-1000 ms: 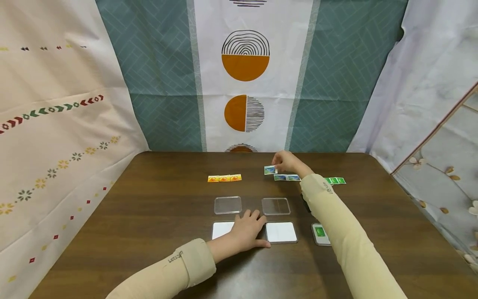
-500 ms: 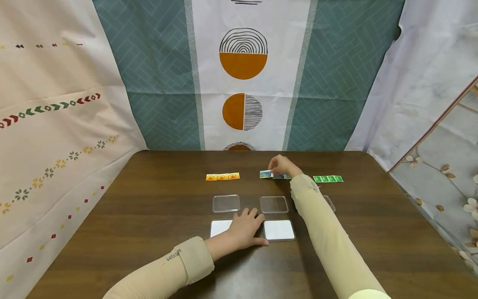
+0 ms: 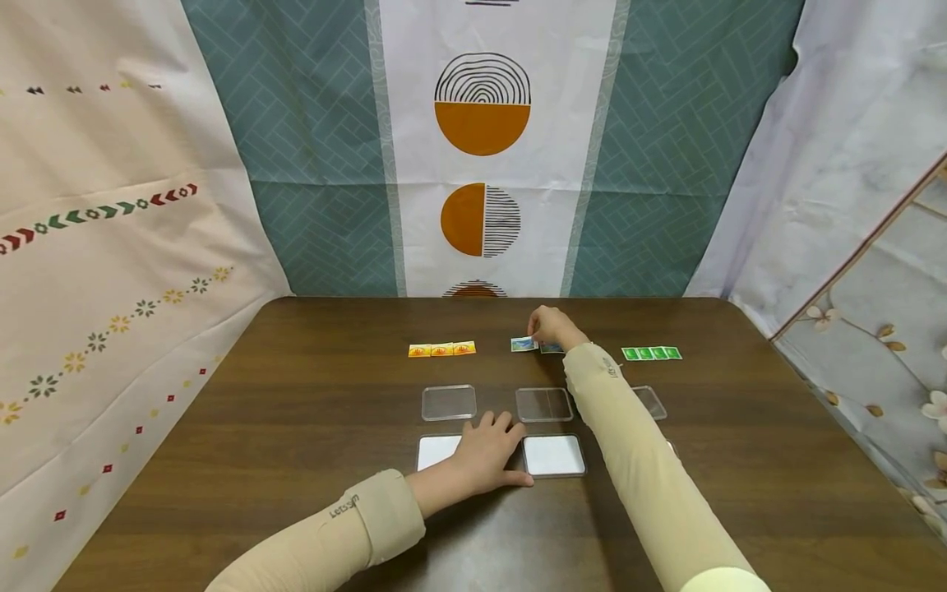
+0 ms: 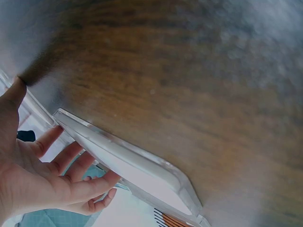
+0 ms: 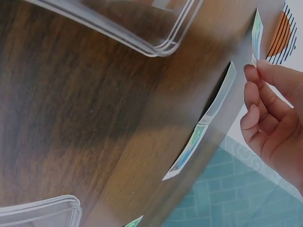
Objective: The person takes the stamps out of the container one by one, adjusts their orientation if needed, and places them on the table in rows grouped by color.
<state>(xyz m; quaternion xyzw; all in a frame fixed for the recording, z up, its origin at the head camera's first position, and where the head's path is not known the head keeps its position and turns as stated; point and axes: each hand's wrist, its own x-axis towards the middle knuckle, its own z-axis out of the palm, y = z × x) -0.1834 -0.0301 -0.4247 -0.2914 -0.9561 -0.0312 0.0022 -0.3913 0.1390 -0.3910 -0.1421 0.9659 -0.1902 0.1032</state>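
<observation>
Between thumb and forefinger my right hand (image 3: 556, 327) pinches a small blue stamp (image 3: 522, 344) by its right end. The right wrist view shows this stamp (image 5: 257, 38) edge-on, near the tabletop; I cannot tell if it touches. Beside it lie other blue stamps (image 5: 187, 149), partly hidden by the hand in the head view. My left hand (image 3: 484, 456) rests with spread, relaxed fingers between two shallow clear cases with white inserts, covering part of the left case (image 3: 438, 450). Its fingertips are close to the right case (image 3: 553, 456); its thumb lies near that case's lower-left corner.
Three orange-yellow stamps (image 3: 441, 350) lie in a row at the back left, several green stamps (image 3: 651, 353) at the back right. Clear plastic lids (image 3: 448, 403) stand in a row across the brown table (image 3: 296, 427). The right sleeve (image 3: 644, 460) partly covers another lid (image 3: 651, 402) and a case.
My right hand has carried the pinched stamp left and down toward the table, left of the other blue stamps. The sleeve now uncovers all the green stamps. The left hand keeps its place.
</observation>
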